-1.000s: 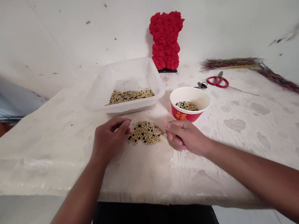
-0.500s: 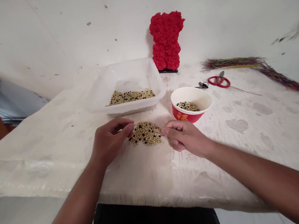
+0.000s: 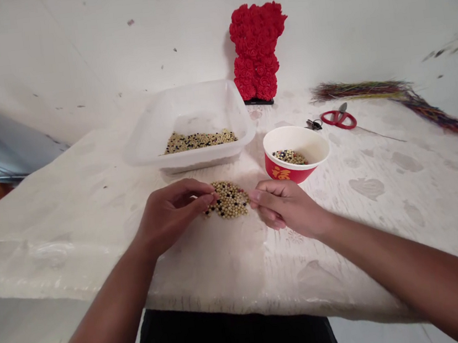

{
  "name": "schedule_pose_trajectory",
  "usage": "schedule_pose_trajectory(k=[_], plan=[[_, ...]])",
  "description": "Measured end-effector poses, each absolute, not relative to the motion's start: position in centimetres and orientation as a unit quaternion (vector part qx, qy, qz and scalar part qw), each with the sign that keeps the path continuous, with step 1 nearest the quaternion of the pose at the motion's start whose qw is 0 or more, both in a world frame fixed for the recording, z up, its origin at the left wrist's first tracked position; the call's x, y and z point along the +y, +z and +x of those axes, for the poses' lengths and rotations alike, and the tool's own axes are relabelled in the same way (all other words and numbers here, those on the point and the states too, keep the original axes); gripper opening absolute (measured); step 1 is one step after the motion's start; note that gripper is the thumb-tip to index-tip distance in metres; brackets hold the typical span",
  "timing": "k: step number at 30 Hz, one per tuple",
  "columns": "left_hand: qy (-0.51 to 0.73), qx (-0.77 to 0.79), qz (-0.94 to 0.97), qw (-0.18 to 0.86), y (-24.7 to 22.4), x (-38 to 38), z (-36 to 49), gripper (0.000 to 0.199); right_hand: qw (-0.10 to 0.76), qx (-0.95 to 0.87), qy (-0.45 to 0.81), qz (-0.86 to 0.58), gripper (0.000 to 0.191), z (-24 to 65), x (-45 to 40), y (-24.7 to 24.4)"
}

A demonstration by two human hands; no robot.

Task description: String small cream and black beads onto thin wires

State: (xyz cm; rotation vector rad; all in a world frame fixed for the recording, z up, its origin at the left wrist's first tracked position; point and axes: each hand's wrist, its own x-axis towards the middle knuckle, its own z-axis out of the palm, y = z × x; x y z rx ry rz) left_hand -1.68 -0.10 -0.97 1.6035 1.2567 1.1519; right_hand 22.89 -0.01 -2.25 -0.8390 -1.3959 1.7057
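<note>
A small heap of tan and black beads point(image 3: 230, 200) lies on the tablecloth between my hands. At its left edge my left hand point(image 3: 177, 208) has thumb and forefinger pinched together; whatever is between them is too small to make out. My right hand point(image 3: 281, 204) is closed in a pinch at the right edge of the heap, the other fingers curled under. What its fingertips hold is too fine to name. Behind the right hand stands a red and white paper bowl point(image 3: 278, 170) with mixed beads inside.
A white plastic tub point(image 3: 210, 154) with more beads stands behind the heap. A red rose figure point(image 3: 254, 51) is against the wall. Red-handled scissors point(image 3: 338, 119), a small dark metal item point(image 3: 314, 124) and bundles of coloured thin strands point(image 3: 363, 88) lie at the back right.
My left hand has shifted slightly right, over the heap's left edge. The right hand keeps its pinch in nearly the same place. The camera view has tilted slightly.
</note>
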Motion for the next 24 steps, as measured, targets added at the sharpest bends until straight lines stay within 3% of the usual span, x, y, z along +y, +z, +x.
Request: schedule_pose_trajectory(k=[24], plan=[[0.423,0.469,0.664,0.400,-1.23,-0.05,-1.86,0.015,0.363,-0.599,0.621,-0.353,0.022,22.73,-0.34,-1.62]])
